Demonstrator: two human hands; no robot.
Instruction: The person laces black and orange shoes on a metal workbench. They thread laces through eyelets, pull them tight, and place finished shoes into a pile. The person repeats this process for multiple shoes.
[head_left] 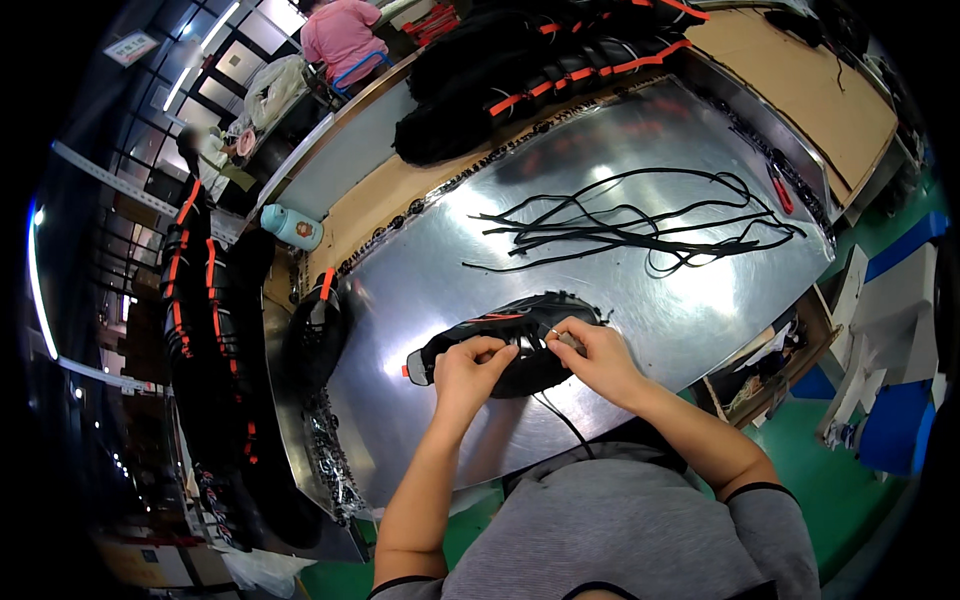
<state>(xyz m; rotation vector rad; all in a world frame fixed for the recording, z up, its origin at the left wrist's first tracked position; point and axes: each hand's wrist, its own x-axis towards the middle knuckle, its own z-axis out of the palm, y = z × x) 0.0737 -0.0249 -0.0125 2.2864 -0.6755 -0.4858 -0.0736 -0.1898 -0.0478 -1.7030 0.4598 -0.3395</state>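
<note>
A black shoe upper (pixel 530 376) with orange trim lies on the metal tabletop in front of me, its grey-and-orange tab end pointing left. Over its left part my left hand (pixel 468 378) is closed, thumb and forefinger pinched at the lacing; what is between them is too small to make out. My right hand (pixel 595 360) pinches a thin shoelace end over the eyelets, close to the left fingers. A black shoelace (pixel 566 420) trails from the upper's near side toward my body. Farther off, several loose black shoelaces (pixel 640 237) lie in a tangle.
Rows of black uppers with orange strips (pixel 570 85) stand at the back edge, and more uppers (pixel 215 300) hang along the left. A light-blue bottle (pixel 292 227) stands back left. Red-handled snips (pixel 780 190) lie at the right rim. A person in pink (pixel 340 40) sits beyond.
</note>
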